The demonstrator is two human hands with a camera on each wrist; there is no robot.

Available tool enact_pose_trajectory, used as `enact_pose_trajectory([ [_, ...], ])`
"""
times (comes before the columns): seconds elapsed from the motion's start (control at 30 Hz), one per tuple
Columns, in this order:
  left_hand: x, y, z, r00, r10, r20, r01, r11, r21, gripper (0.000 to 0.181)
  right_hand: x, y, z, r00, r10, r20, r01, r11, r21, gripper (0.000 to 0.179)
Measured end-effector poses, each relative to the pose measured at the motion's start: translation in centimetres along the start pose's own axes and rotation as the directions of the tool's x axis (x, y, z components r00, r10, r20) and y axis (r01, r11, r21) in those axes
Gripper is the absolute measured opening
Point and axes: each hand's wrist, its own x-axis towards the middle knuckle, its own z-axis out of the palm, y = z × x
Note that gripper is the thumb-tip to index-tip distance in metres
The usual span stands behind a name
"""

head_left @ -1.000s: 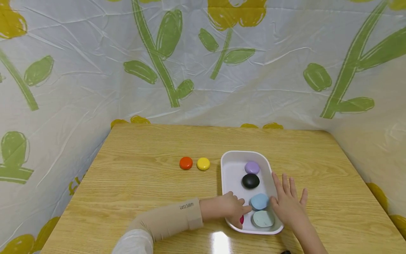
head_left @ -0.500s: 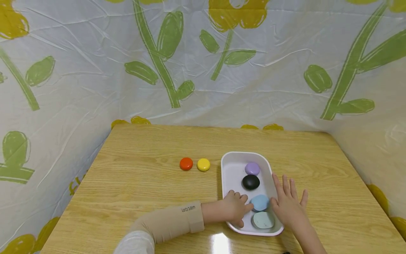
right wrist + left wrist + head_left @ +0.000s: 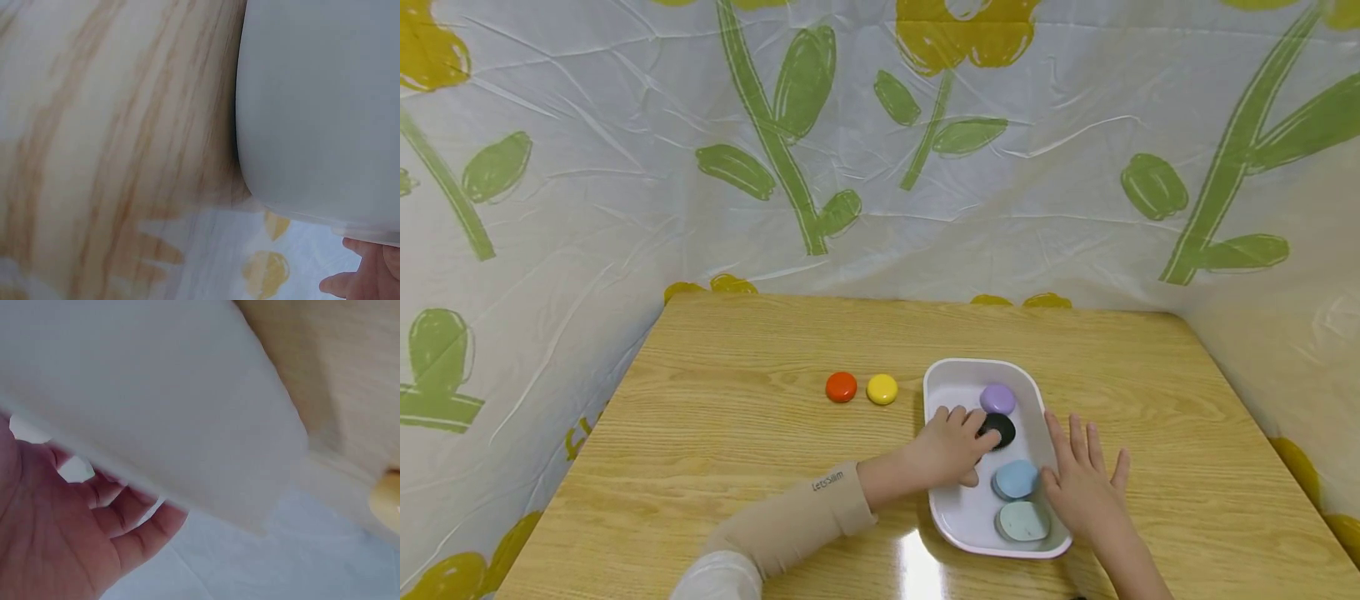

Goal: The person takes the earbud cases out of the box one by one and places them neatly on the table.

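Note:
My left hand (image 3: 951, 446) is over the left side of a white tray (image 3: 981, 543) in the head view. Its curled fingers and thumb seem to hold a round red piece, hidden beneath them; its index finger overlaps a glossy black stone (image 3: 1005, 429). In the left wrist view, the tray's wall (image 3: 156, 406) hides the fingertips of this hand (image 3: 56, 531). My right hand (image 3: 1082, 492) has its fingers spread at the tray's right rim. Also in the tray are a purple stone (image 3: 997, 398), a light blue piece (image 3: 1017, 480) and a pale green piece (image 3: 1024, 522).
An orange-red disc (image 3: 841, 387) and a yellow disc (image 3: 882, 389) lie left of the tray on the wooden table (image 3: 737, 350). Flower-printed sheeting (image 3: 1000, 217) hangs behind and at both sides. A small dark object shows at the bottom edge by the right forearm.
My left hand has moved up the tray from its lower left to beside the black stone. The red piece seen under it earlier has gone from that spot. My right hand stays put.

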Motion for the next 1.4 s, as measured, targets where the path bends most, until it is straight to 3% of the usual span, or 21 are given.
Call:
enact_pose_trajectory([
  [0.1, 0.1, -1.9, 0.1, 0.991, -0.1, -0.088, 0.096, 0.994, -0.052, 0.047, 0.0, 0.0, 0.0, 1.0, 0.004, 0.004, -0.004, 1.0, 0.001, 0.066],
  [0.2, -0.2, -4.0, 0.4, 0.971, -0.198, -0.136, 0.187, 0.978, -0.09, 0.044, 0.0, 0.1, 0.1, 1.0, 0.007, 0.006, -0.007, 1.0, -0.002, 0.067],
  [0.37, -1.4, -7.6, 1.8, 0.944, -0.299, -0.141, 0.273, 0.946, -0.177, 0.038, 0.0, 0.2, 0.1, 1.0, 0.009, 0.009, -0.009, 1.0, -0.003, 0.068],
  [0.57, -2.8, -10.7, 4.5, 0.92, -0.39, -0.042, 0.361, 0.883, -0.299, 0.043, -0.2, 0.2, 0.0, 1.0, 0.01, 0.008, -0.01, 1.0, 0.004, 0.068],
  [0.73, -4.2, -12.7, 6.9, 0.878, -0.476, 0.042, 0.46, 0.819, -0.343, 0.047, -0.1, 0.1, 0.0, 1.0, 0.003, 0.003, -0.003, 1.0, 0.006, 0.068],
  [0.97, -6.3, -14.9, 8.0, 0.828, -0.529, 0.185, 0.556, 0.734, -0.39, 0.058, 0.0, 0.1, 0.0, 1.0, 0.004, 0.005, -0.004, 1.0, 0.009, 0.068],
  [1.1, -7.2, -15.4, 8.2, 0.811, -0.523, 0.264, 0.585, 0.708, -0.395, 0.061, 0.0, 0.1, 0.0, 1.0, 0.006, 0.011, -0.006, 1.0, 0.009, 0.068],
  [1.4, -8.2, -15.7, 9.1, 0.794, -0.513, 0.325, 0.606, 0.703, -0.371, 0.056, 0.1, 0.1, 0.0, 1.0, 0.004, 0.013, -0.004, 1.0, 0.007, 0.068],
])
